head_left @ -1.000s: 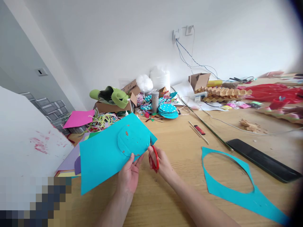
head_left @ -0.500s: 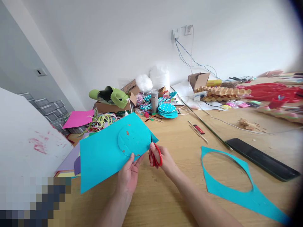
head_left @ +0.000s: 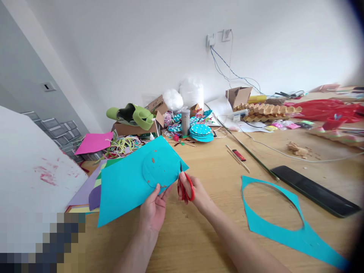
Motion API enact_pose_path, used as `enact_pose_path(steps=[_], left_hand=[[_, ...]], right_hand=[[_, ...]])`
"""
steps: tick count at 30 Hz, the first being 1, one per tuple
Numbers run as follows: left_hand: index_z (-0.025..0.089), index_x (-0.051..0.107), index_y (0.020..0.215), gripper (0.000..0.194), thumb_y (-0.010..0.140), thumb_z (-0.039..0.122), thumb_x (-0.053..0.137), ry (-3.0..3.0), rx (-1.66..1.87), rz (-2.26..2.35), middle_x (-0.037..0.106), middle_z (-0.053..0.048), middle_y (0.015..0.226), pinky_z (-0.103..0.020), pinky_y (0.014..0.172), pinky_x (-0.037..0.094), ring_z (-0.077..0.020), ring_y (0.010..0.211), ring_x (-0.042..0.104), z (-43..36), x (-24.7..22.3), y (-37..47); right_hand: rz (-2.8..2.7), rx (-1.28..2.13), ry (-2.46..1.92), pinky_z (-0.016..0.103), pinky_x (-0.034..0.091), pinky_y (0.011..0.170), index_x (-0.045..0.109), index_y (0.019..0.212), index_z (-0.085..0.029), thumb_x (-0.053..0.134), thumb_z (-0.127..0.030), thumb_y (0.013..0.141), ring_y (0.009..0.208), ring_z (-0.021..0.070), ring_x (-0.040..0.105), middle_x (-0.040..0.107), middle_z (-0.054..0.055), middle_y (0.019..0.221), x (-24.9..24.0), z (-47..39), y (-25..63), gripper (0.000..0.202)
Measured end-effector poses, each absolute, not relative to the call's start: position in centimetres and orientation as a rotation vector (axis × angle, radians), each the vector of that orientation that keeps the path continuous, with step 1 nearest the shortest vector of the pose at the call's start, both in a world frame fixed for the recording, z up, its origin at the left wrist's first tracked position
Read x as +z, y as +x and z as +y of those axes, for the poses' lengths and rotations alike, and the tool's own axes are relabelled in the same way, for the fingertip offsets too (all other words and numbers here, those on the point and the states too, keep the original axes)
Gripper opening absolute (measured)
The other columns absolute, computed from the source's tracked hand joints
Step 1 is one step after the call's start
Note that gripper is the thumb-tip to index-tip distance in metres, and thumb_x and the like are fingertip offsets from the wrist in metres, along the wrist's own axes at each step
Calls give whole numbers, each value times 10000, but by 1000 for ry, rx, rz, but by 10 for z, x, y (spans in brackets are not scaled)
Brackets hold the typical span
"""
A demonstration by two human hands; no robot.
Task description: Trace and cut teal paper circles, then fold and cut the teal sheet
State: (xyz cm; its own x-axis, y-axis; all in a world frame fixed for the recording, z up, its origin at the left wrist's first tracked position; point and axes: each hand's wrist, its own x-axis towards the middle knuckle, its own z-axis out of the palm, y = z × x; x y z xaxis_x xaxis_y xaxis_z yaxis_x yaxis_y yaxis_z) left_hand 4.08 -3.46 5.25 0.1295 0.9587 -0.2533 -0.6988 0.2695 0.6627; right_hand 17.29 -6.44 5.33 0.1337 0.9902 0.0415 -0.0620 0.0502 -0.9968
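Observation:
My left hand grips the lower edge of a large blue sheet, thumb on top and fingers underneath. A round blue disc with small brown marks lies on the sheet, its lower edge by my thumb. In my right hand is a pair of red-handled scissors, fingers through the loops. The dark blades meet the sheet's right side along the disc's edge. On the table to the right lies a blue offcut with a round hole in it.
A long black tray sits at the right beside a thin green stick. Farther back stand a grey thermos, a stack of blue discs, egg cartons and a green cap. Coloured sheets lie at left.
The blue sheet has turned and tilted slightly, its left edge shifting right and uncovering more coloured sheets. The scissor blades show more clearly. Both hands have barely moved.

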Motion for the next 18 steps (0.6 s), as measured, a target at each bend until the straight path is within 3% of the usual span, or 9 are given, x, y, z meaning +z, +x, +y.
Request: enact_pose_path(steps=[7, 18], left_hand=[[115, 633, 1162, 323, 873, 18, 526, 397, 1227, 739, 743, -137, 1012, -429, 930, 567, -240, 948, 713, -37, 53, 42], [126, 632, 1181, 355, 853, 14, 554, 427, 1215, 728, 728, -146, 1073, -459, 949, 551, -257, 969, 707, -36, 50, 43]], right_hand=[[-1060, 1118, -1187, 208, 361, 336, 468, 700, -198, 398, -755, 822, 387, 107, 484, 534, -25, 482, 50, -62, 173, 574], [-1081, 981, -1281, 214, 309, 356, 433, 698, -222, 418, -771, 801, 314, 87, 404, 462, -63, 387, 45, -60, 176, 558]])
